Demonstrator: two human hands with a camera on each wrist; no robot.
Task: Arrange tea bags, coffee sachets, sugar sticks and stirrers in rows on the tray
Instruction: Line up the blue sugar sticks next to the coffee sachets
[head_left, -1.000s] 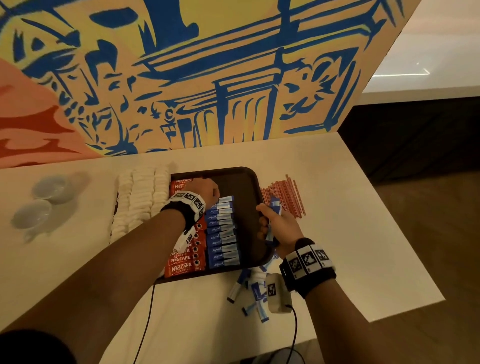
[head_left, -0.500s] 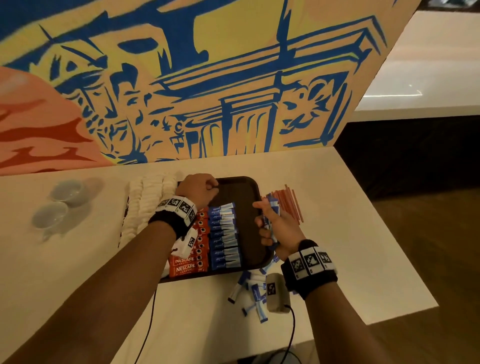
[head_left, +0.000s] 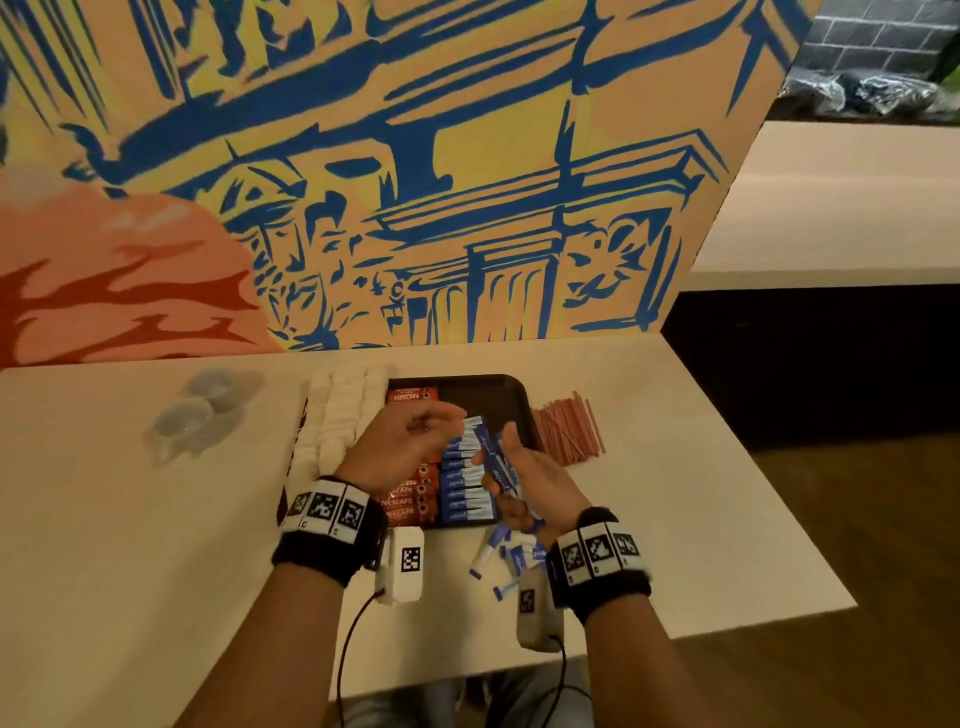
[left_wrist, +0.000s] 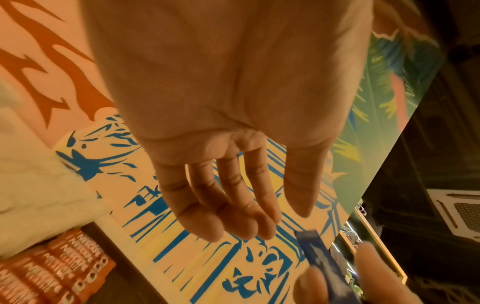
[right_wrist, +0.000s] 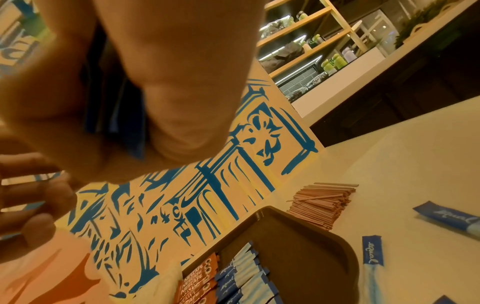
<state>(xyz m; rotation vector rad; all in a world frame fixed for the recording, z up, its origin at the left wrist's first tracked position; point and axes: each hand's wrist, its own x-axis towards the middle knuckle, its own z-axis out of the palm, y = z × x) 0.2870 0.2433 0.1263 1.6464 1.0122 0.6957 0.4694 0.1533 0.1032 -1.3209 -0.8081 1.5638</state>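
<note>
Sugar sticks (head_left: 465, 480), blue and white, lie in a row on your dark tray (head_left: 511, 397), just right of the row of red Nescafé coffee sachets (head_left: 402, 501). At the far left of the table (head_left: 130, 545) stand two small cups (head_left: 200, 405); white tea bags (head_left: 340, 415) lie in rows along the tray's left side.

Your left hand (head_left: 400, 447) hovers palm-up over the sachets; the left wrist view shows its fingers (left_wrist: 231, 201) loosely extended, holding nothing.

Your right hand (head_left: 524, 483) is raised above the tray's near right part, fingers and thumb curled round a bunch of sugar sticks (head_left: 496, 462); I cannot count them. Only the right wrist view shows shelves (right_wrist: 306, 35) behind the counter.

Loose sugar sticks (head_left: 506, 561) lie on the table by your right wrist, at least four. Red stirrers (head_left: 569, 428) sit piled just right of the tray, too many to count.
</note>
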